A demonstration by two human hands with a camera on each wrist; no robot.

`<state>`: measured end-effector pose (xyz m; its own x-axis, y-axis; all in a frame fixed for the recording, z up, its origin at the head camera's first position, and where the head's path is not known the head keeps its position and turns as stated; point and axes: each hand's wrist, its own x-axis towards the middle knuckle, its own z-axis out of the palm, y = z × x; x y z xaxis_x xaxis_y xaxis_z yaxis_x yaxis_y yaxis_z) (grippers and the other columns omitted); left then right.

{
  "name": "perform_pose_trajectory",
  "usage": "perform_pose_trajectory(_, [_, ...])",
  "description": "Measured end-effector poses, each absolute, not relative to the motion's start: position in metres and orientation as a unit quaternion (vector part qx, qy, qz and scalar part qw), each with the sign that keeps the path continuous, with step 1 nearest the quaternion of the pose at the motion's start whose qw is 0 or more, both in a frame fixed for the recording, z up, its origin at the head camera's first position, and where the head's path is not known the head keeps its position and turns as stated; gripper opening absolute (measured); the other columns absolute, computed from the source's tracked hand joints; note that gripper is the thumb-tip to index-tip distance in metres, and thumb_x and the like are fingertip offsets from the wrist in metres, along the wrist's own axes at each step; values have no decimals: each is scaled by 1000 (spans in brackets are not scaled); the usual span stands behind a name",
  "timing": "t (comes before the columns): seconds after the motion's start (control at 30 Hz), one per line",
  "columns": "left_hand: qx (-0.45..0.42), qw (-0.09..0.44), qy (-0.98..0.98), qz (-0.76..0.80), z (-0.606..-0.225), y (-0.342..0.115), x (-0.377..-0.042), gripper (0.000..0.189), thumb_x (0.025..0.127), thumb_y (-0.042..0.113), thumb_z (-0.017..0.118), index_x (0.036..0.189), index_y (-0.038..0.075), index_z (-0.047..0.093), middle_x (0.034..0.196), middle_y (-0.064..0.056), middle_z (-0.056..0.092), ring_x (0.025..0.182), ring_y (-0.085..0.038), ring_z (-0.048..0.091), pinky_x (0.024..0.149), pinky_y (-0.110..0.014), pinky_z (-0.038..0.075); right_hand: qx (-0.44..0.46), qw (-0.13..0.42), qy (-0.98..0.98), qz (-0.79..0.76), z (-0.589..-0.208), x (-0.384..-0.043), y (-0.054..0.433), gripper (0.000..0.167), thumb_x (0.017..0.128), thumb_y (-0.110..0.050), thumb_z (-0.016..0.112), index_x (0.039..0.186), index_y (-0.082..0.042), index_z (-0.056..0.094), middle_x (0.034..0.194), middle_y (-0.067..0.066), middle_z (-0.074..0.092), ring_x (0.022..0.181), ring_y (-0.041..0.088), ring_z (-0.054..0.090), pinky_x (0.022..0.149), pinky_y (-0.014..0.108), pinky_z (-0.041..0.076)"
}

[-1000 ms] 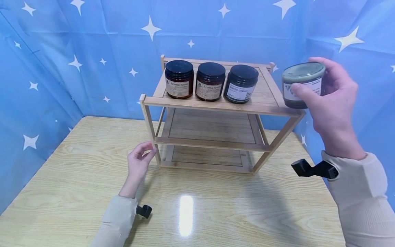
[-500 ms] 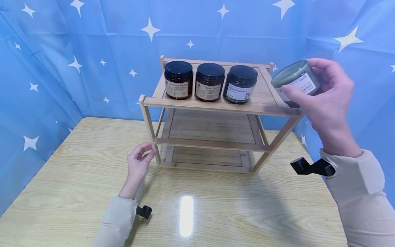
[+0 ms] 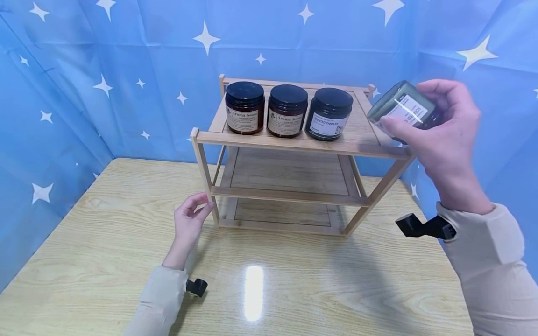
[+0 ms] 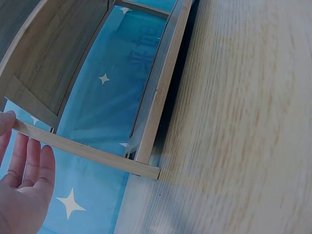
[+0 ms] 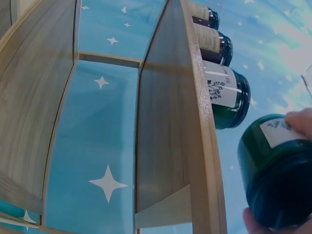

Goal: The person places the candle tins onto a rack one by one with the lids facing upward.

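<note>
My right hand (image 3: 451,123) grips a green glass candle jar (image 3: 384,105) with a white label, tilted on its side at the right end of the wooden rack. Its glass base points up and left, and in the right wrist view its dark lid (image 5: 280,187) faces the camera. My left hand (image 3: 191,218) pinches the rack's front left leg (image 4: 73,145) between thumb and fingers. On the rack's top shelf (image 3: 361,116) three lidded jars stand upright in a row: a brown candle jar (image 3: 244,109), a second brown candle jar (image 3: 287,112) and a green candle jar (image 3: 328,114).
Below the top, the rack has a middle shelf (image 3: 290,172) and a bottom shelf (image 3: 281,212) of the same wood. It stands on a light wood-grain table (image 3: 302,280). A blue curtain (image 3: 147,28) with white stars hangs behind and at both sides.
The candle jar in my right hand has turned from nearly upside down to lying tilted, its base swinging left, while the hand has shifted slightly left. My left hand stays on the leg.
</note>
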<state>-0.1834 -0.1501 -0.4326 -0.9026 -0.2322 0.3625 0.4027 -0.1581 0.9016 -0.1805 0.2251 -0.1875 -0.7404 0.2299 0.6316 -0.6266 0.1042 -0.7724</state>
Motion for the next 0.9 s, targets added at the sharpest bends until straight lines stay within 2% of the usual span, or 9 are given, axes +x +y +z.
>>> perform_pose_trajectory(0.1, [-70, 210, -615, -756, -433, -150, -184, 35, 76, -23, 59, 95, 6, 67, 86, 6, 66, 84, -7, 62, 77, -20, 55, 146, 331, -655, 663, -188, -181, 226, 49, 58, 19, 75, 103, 2, 63, 97, 14, 63, 68, 18, 58, 53, 15, 53])
perform_pose_trajectory(0.23, [-72, 211, -613, -758, -433, -150, -184, 32, 76, -22, 59, 95, 3, 67, 86, 7, 67, 84, -7, 62, 77, -20, 55, 130, 325, -661, 664, -187, -179, 226, 52, 58, 18, 76, 106, 1, 63, 104, 13, 58, 76, 18, 59, 58, 15, 55])
perform_pose_trajectory(0.43, [-75, 209, -616, -755, -433, -150, -184, 36, 77, -22, 60, 94, 8, 67, 86, 8, 66, 85, -6, 61, 77, -20, 55, 115, 335, -655, 667, -187, -180, 225, 56, 55, 20, 76, 103, -1, 58, 104, 12, 54, 80, 19, 57, 60, 16, 55])
perform_pose_trajectory(0.6, [-77, 209, -611, -760, -432, -150, -184, 37, 76, -22, 59, 94, 9, 68, 86, 7, 67, 84, -6, 61, 78, -20, 55, 135, 347, -638, 674, -186, -182, 224, 53, 54, 22, 75, 102, 4, 64, 101, 14, 56, 76, 19, 57, 62, 18, 55])
perform_pose_trajectory(0.77, [-81, 211, -609, -760, -433, -150, -184, 38, 76, -23, 59, 94, 9, 68, 86, 6, 66, 84, -6, 61, 79, -21, 55, 115, 351, -651, 663, -185, -181, 224, 60, 55, 20, 77, 108, -1, 58, 97, 12, 61, 77, 18, 56, 68, 20, 53])
perform_pose_trajectory(0.9, [-80, 212, -609, -760, -433, -150, -184, 40, 76, -23, 59, 93, 12, 68, 86, 6, 66, 84, -6, 61, 79, -21, 55, 112, 355, -651, 661, -186, -181, 223, 59, 55, 19, 78, 106, -1, 57, 98, 13, 63, 78, 19, 57, 70, 22, 50])
